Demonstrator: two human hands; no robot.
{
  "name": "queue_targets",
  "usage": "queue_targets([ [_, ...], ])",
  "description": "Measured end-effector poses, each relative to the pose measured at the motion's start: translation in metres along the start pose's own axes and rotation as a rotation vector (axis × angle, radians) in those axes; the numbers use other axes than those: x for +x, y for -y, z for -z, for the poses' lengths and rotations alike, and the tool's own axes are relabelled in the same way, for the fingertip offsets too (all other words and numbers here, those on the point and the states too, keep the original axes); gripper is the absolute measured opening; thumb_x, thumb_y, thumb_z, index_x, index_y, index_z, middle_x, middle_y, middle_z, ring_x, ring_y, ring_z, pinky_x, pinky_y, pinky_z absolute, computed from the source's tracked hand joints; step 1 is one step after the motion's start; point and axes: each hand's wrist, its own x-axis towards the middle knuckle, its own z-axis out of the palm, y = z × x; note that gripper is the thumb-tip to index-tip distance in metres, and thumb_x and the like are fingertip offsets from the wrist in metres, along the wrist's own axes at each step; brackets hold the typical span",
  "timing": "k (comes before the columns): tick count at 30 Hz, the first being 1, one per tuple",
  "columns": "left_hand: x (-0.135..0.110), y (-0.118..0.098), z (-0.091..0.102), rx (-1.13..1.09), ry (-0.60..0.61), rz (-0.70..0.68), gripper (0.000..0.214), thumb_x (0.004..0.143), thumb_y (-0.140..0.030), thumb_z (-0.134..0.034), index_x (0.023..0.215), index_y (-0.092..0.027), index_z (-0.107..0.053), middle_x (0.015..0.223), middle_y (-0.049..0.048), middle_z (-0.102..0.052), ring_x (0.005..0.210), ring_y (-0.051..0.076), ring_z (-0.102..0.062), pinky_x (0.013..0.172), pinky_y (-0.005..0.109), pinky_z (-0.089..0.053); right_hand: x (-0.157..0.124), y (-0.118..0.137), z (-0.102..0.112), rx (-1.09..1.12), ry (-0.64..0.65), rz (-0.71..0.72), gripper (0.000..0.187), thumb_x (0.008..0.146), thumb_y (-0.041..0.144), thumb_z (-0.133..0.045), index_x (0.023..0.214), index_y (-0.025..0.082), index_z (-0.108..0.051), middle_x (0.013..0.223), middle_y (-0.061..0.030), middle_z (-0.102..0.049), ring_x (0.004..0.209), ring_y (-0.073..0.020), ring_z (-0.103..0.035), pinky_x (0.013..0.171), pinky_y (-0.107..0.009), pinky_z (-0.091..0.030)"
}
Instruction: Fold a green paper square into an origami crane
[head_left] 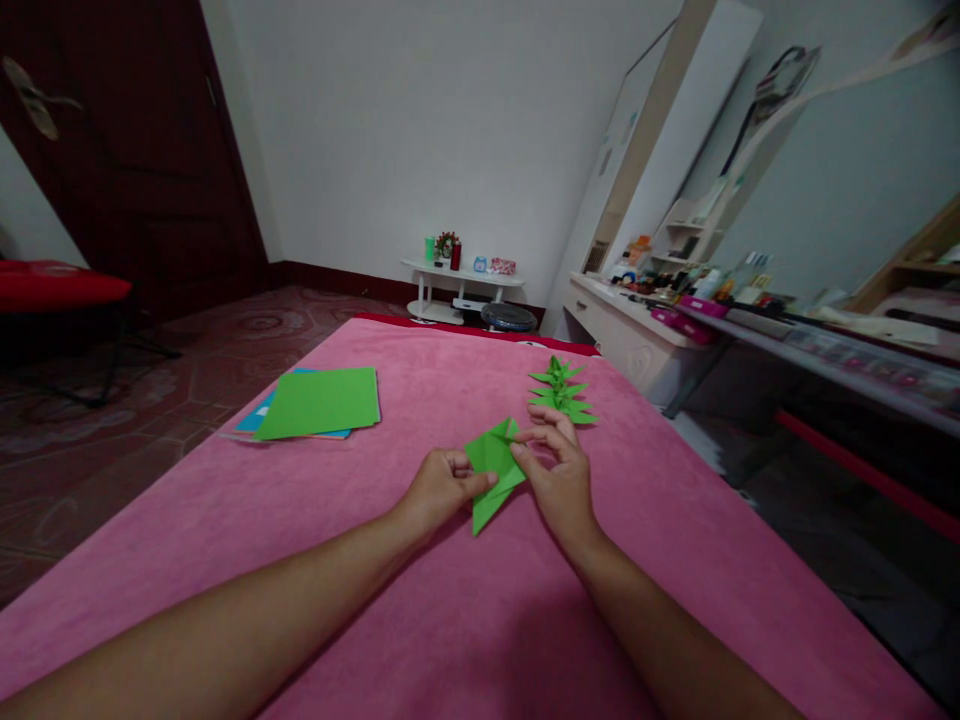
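A partly folded sheet of green origami paper (491, 458) is held between my two hands, just above the pink cloth (420, 600). My left hand (444, 482) grips its left edge, thumb on top and fingers curled beneath. At the upper right edge, my right hand (556, 470) pinches the paper between thumb and index finger, the other fingers bent loosely. Creases cross the paper, and one long point hangs toward me. Just beyond my right hand lies a spiky green folded-paper piece (561, 390) with several pointed tips.
On the left of the cloth lies a stack of coloured paper (322, 400), green on top and blue below. A low white stand (461, 272) holds small items by the far wall. To the right is a cluttered dressing table (637, 310). A red chair (60, 285) stands left.
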Motion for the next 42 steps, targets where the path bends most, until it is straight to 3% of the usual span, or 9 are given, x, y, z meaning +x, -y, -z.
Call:
queue_targets([
  [4,0.000,0.001,0.001,-0.003,0.010,-0.003,0.029,0.058,-0.035,-0.079,0.073,-0.012,-0.071,0.067,0.0045,-0.068,0.057,0.014,-0.061,0.056,0.024,-0.045,0.003,0.001,0.003,0.045,0.020,-0.009,0.003,0.075,0.024,-0.064,0.073,0.022,-0.065,0.113,-0.0073,-0.054,0.111,-0.0243,-0.049,0.093,-0.040,-0.039],
  [9,-0.001,-0.002,-0.001,-0.007,0.015,0.002,0.027,0.059,-0.033,-0.079,0.073,-0.011,-0.072,0.067,0.0046,-0.069,0.053,0.011,-0.058,0.054,0.021,-0.043,0.005,-0.012,0.006,0.182,0.151,-0.133,0.011,0.071,0.026,-0.069,0.080,0.021,-0.066,0.114,-0.0082,-0.057,0.108,-0.0247,-0.052,0.086,-0.036,-0.042],
  [14,-0.002,-0.005,-0.001,-0.033,-0.003,0.002,0.029,0.059,-0.031,-0.079,0.079,-0.011,-0.072,0.072,0.0056,-0.071,0.056,0.012,-0.059,0.057,0.021,-0.044,0.004,-0.020,0.004,0.293,0.254,-0.215,0.009,0.065,0.023,-0.072,0.071,0.020,-0.067,0.104,-0.0060,-0.060,0.101,-0.0229,-0.056,0.086,-0.033,-0.043],
  [17,-0.003,-0.007,-0.001,-0.048,0.012,-0.001,0.029,0.060,-0.031,-0.079,0.080,-0.011,-0.072,0.071,0.0048,-0.070,0.057,0.011,-0.059,0.056,0.020,-0.043,0.001,-0.020,0.002,0.285,0.324,-0.213,0.007,0.066,0.022,-0.071,0.074,0.020,-0.070,0.090,-0.0038,-0.062,0.086,-0.0201,-0.058,0.076,-0.029,-0.045],
  [23,-0.003,-0.008,0.002,-0.041,-0.001,0.044,0.031,0.061,-0.036,-0.077,0.076,-0.009,-0.071,0.063,0.0045,-0.066,0.048,0.009,-0.053,0.048,0.020,-0.037,-0.002,-0.024,-0.001,0.273,0.268,-0.176,0.013,0.069,0.019,-0.070,0.081,0.021,-0.071,0.087,-0.0030,-0.062,0.084,-0.0187,-0.057,0.077,-0.030,-0.045],
  [28,-0.003,-0.009,0.001,-0.065,-0.023,0.041,0.029,0.059,-0.033,-0.078,0.075,-0.009,-0.071,0.064,0.0048,-0.067,0.049,0.009,-0.053,0.049,0.020,-0.037,-0.003,-0.017,-0.002,0.239,0.289,-0.149,0.008,0.068,0.017,-0.069,0.074,0.019,-0.072,0.079,-0.0023,-0.061,0.077,-0.0168,-0.057,0.070,-0.027,-0.045],
  [32,-0.004,-0.010,-0.001,-0.111,-0.041,0.023,0.030,0.058,-0.030,-0.079,0.078,-0.009,-0.072,0.069,0.0061,-0.069,0.052,0.010,-0.056,0.052,0.021,-0.040,-0.005,-0.017,-0.004,0.329,0.296,-0.248,0.018,0.065,0.018,-0.071,0.082,0.019,-0.069,0.080,-0.0014,-0.062,0.075,-0.0157,-0.058,0.068,-0.026,-0.047],
  [35,-0.004,-0.009,-0.001,-0.117,-0.017,0.009,0.029,0.057,-0.025,-0.080,0.080,-0.010,-0.073,0.072,0.0063,-0.071,0.055,0.011,-0.058,0.056,0.021,-0.042,-0.006,-0.019,-0.005,0.356,0.299,-0.311,0.014,0.062,0.021,-0.073,0.075,0.018,-0.067,0.071,0.0001,-0.061,0.067,-0.0144,-0.057,0.062,-0.024,-0.046],
  [42,0.000,-0.004,0.003,-0.079,0.025,-0.004,0.024,0.056,-0.017,-0.078,0.077,-0.010,-0.073,0.073,0.0051,-0.071,0.060,0.013,-0.060,0.062,0.023,-0.045,-0.001,-0.014,0.000,0.219,0.324,-0.197,0.006,0.064,0.020,-0.071,0.069,0.018,-0.071,0.071,-0.0026,-0.064,0.066,-0.0155,-0.058,0.061,-0.025,-0.046],
])
